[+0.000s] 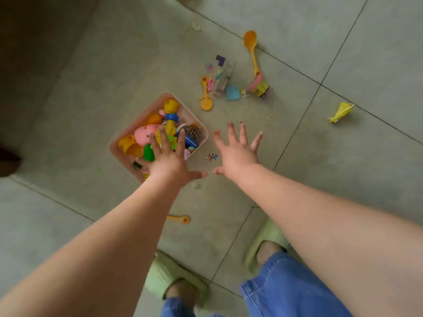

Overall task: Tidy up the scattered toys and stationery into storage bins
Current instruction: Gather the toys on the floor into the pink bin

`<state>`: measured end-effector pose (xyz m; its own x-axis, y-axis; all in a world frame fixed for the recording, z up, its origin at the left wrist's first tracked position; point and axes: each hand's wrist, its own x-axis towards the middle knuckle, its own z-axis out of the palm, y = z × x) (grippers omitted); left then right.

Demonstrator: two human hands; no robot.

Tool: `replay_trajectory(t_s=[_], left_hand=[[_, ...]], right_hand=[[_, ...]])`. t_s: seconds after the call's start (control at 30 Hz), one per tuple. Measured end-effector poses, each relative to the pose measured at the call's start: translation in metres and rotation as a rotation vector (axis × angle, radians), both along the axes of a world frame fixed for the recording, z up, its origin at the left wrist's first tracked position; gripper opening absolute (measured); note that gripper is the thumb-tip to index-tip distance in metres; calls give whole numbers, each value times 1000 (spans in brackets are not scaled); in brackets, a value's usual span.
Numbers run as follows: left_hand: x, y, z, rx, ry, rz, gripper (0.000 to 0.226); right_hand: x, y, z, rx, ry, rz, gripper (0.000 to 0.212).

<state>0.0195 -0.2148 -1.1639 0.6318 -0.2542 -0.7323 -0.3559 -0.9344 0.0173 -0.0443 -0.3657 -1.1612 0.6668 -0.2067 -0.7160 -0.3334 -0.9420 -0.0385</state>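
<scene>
The pink bin (194, 121) of toys sits on the floor (343, 168), left of centre. The left hand (168, 160) spreads flat above it, grip empty. The right hand (237, 154) hovers splayed, holding nothing. An orange spoon (251, 48) lies far right among scattered pieces.

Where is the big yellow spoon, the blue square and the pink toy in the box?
big yellow spoon (250, 40): head view, on its bowl.
blue square (232, 93): head view, on its flat middle.
pink toy (145, 133): head view, on its round body in the box.
</scene>
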Motion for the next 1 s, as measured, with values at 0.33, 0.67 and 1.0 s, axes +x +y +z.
replay_trajectory(t_s=[0.33,0.67,1.0], left_hand=[[-31,-6,-85,-34,-162,111,124],[14,-1,-127,-179,-512,135,96],[35,18,-124,-222,-598,336,86]], right_hand=[[5,-5,-93,-58,-237,189,93],[76,-22,-160,-75,-706,187,52],[111,-33,-179,-123,-520,327,35]])
